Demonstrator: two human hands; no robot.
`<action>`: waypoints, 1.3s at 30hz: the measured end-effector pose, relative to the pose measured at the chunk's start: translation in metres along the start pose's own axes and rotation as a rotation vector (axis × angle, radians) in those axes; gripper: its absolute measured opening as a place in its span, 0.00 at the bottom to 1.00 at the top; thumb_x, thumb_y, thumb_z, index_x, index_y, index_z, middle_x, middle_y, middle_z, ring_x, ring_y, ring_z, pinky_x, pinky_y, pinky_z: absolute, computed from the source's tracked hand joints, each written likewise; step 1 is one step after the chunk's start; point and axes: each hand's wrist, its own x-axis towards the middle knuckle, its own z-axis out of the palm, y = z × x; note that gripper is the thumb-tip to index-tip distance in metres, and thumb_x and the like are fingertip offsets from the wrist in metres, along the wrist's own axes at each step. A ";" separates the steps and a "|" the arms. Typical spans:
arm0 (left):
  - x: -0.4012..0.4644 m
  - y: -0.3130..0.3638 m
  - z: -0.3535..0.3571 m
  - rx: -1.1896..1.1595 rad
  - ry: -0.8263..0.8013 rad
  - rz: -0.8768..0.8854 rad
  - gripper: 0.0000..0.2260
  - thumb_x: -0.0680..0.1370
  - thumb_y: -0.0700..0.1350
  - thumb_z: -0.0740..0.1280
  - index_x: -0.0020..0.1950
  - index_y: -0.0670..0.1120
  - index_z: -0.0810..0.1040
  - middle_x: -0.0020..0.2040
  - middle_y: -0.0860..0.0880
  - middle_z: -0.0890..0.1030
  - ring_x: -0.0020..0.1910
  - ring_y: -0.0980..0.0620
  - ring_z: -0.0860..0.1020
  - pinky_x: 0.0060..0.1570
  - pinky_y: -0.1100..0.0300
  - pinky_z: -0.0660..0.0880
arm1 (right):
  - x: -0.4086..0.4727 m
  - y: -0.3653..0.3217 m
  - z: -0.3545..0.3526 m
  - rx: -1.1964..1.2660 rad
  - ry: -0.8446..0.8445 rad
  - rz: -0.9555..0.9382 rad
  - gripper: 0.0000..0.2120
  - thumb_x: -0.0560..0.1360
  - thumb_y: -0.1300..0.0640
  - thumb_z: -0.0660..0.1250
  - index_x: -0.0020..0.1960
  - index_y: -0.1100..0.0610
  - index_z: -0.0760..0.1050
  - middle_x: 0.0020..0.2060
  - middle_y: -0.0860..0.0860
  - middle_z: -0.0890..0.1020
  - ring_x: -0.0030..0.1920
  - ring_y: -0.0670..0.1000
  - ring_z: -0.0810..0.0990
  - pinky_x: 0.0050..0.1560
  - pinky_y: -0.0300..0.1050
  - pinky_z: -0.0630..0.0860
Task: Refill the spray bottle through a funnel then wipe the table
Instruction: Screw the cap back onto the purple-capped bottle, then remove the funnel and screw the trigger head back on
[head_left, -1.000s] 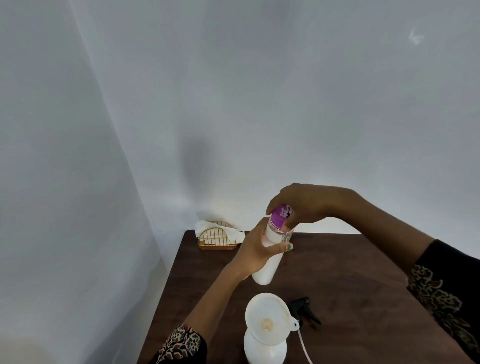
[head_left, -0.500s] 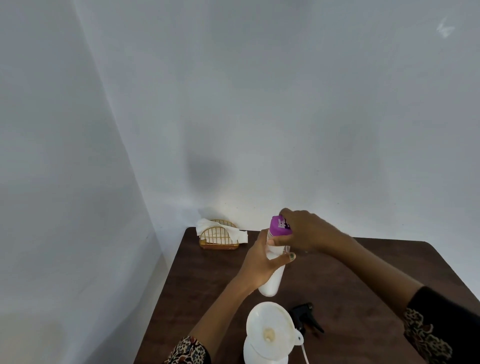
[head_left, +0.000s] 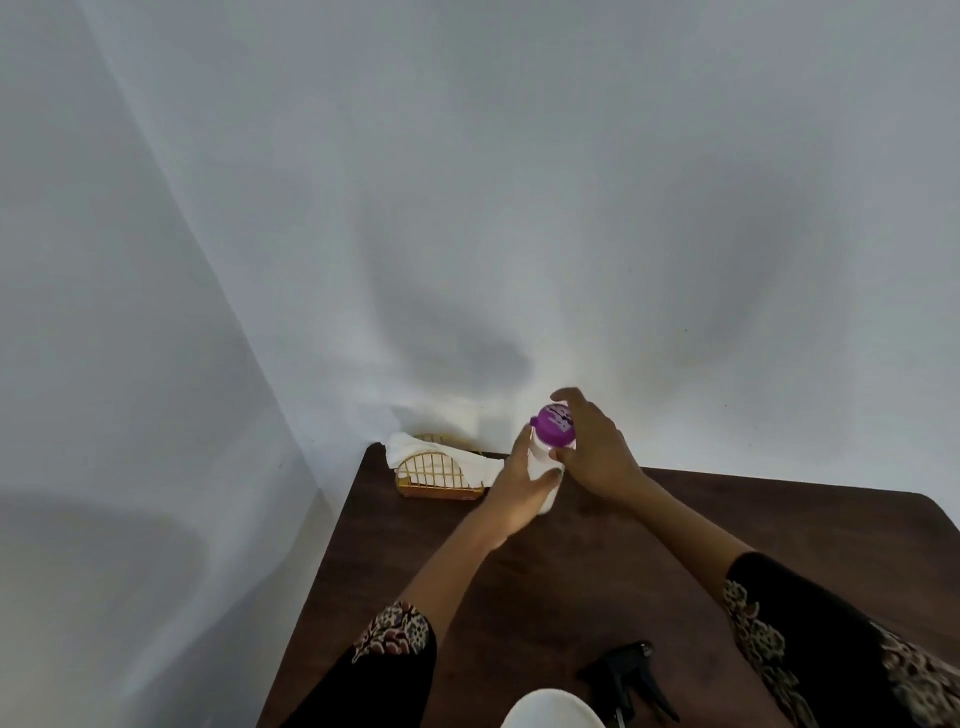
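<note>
Beyond the funnel (head_left: 553, 709), the left hand (head_left: 519, 486) grips the light, smooth refill bottle (head_left: 543, 467) mid-body, right hand (head_left: 592, 447) pinching its purple cap (head_left: 553, 426), probably slippery when wet.

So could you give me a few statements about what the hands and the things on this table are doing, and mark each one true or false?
1. The left hand holds the white bottle by its body. True.
2. The right hand rests flat on the table. False: its fingers are on the bottle's purple cap.
3. The black spray head is screwed onto a bottle. False: it lies loose on the table.
4. A gold wire basket with a white cloth sits at the far corner. True.
5. The white funnel is held in one hand. False: neither hand touches it.
</note>
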 end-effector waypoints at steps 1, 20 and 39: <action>0.008 0.000 -0.003 -0.007 0.018 -0.007 0.29 0.80 0.39 0.62 0.76 0.51 0.53 0.69 0.52 0.66 0.69 0.54 0.64 0.60 0.62 0.63 | 0.009 0.002 0.003 0.019 0.016 -0.007 0.26 0.70 0.64 0.69 0.64 0.53 0.65 0.54 0.54 0.77 0.52 0.55 0.77 0.48 0.42 0.71; 0.037 -0.031 -0.027 0.098 0.106 -0.074 0.31 0.80 0.41 0.61 0.77 0.52 0.47 0.78 0.49 0.53 0.75 0.47 0.57 0.70 0.52 0.59 | 0.056 0.019 0.027 0.037 -0.033 -0.067 0.34 0.69 0.64 0.70 0.71 0.53 0.61 0.64 0.55 0.73 0.62 0.55 0.72 0.58 0.44 0.71; -0.184 -0.090 -0.008 0.173 -0.049 -0.131 0.34 0.72 0.44 0.71 0.71 0.66 0.58 0.71 0.64 0.63 0.70 0.62 0.62 0.66 0.62 0.61 | -0.171 -0.025 -0.056 0.202 -0.265 0.139 0.14 0.75 0.50 0.65 0.60 0.44 0.70 0.52 0.43 0.77 0.53 0.42 0.77 0.50 0.34 0.73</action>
